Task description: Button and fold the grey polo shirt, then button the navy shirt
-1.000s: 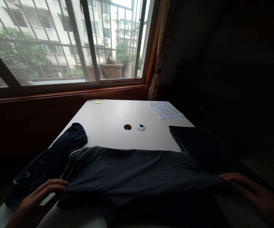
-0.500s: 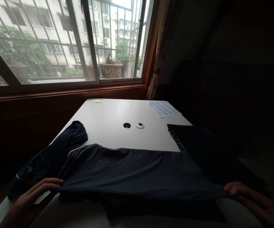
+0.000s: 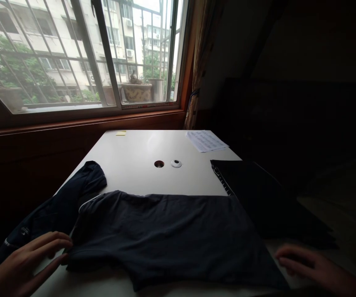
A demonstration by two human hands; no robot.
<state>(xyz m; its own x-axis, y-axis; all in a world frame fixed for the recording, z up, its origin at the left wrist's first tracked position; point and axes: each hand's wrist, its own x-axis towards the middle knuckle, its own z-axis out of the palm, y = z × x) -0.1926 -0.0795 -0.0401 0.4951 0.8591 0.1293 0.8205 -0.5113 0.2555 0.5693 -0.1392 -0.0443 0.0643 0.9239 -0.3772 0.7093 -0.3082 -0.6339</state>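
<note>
A dark navy garment [image 3: 172, 235] lies spread across the near part of the table, with white piping along its upper left edge. At its left end is my left hand [image 3: 36, 258], thumb and fingers apart, fingertips right at the cloth's edge; whether they still touch it is hard to tell. My right hand [image 3: 310, 262] is off the cloth, to the right of its lower right corner, with loosely bent fingers and nothing seen in them.
Another dark blue garment [image 3: 51, 206] with a small white logo lies bunched at the left. Folded black cloth [image 3: 264, 194] rests on the right. Farther back on the white table [image 3: 131, 152] are printed papers [image 3: 207, 141], a yellow note [image 3: 121, 133], a cable hole [image 3: 159, 164] and its round cover [image 3: 176, 163].
My right hand has let go of the garment's right end and moved left. The stretched cloth has slackened and settled onto the table. My left fingers have loosened; the view has shifted slightly.
</note>
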